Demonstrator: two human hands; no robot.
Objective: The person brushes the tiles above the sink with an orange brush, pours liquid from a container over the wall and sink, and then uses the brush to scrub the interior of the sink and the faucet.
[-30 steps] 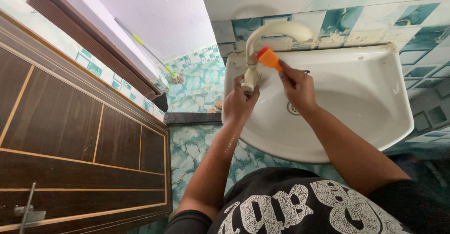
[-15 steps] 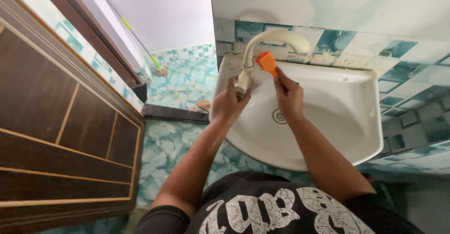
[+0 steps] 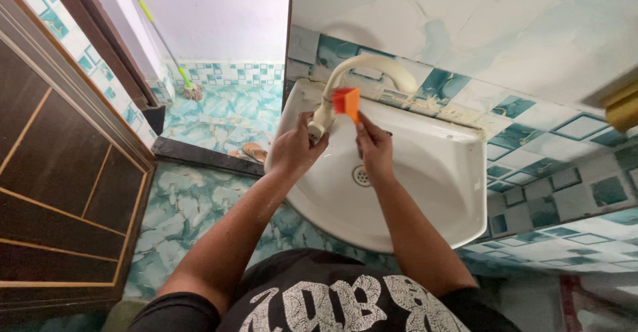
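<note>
Nearest the camera, the person's black printed shirt (image 3: 332, 305) fills the bottom edge, with 2 bare forearms reaching up from it toward the basin. The left hand (image 3: 292, 149) is closed around the lower stem of the cream tap (image 3: 325, 109), fingers wrapped on the base just above the sink's left back corner. Just to the right of it, close but apart, the right hand (image 3: 374, 149) is pinched narrowly on the handle of an orange brush (image 3: 347, 101), whose head rises above the fingers and touches the tap's stem below the curved spout. Under both hands lies the white sink (image 3: 438, 172), and its drain (image 3: 361, 176) sits just below the right hand's wrist. Left of the left hand, the floor of blue-green marbled tile (image 3: 199, 199) runs to a dark wooden door (image 3: 60, 172). Beyond the hands, the spout arches rightward against a wall of teal and white tiles (image 3: 465, 59). Farther off, up and left of the left hand, a dark threshold (image 3: 199, 156) bears a sandal (image 3: 252, 151), and a mop (image 3: 189, 89) with a green and white handle leans at the far wall.
</note>
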